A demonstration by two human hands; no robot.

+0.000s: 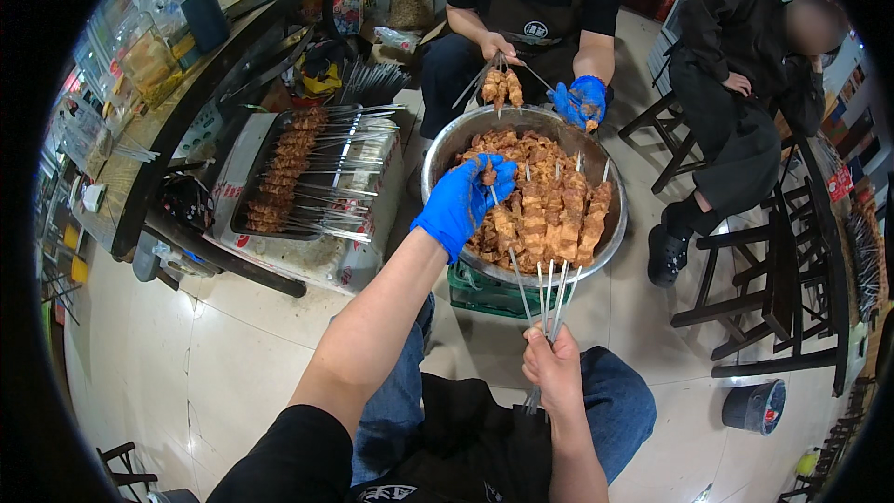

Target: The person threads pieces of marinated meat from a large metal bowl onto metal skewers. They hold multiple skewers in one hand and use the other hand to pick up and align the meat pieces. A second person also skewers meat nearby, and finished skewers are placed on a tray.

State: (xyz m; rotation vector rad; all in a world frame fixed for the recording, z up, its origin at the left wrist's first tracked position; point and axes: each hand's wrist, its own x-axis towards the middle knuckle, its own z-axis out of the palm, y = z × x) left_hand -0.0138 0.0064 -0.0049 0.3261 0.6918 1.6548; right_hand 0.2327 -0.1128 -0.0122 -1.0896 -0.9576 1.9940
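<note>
My left hand (466,201), in a blue glove, holds a piece of meat at the tip of a metal skewer above a steel basin (621,227) of marinated meat chunks (524,147). My bare right hand (553,363) is closed around the lower ends of several flat metal skewers (555,300). Several of these carry threaded meat (555,223), fanned over the near part of the basin. Across the basin a co-worker holds a few loaded skewers (501,87) in a bare hand; their other hand, in a blue glove (581,101), has some meat at the fingers.
A black tray (307,234) of loaded skewers lies on a covered box at the left, below a wooden counter (133,181). The basin rests on a green crate (482,293). Another person sits at the right on a stool (670,147). A small bin (753,406) stands at the lower right.
</note>
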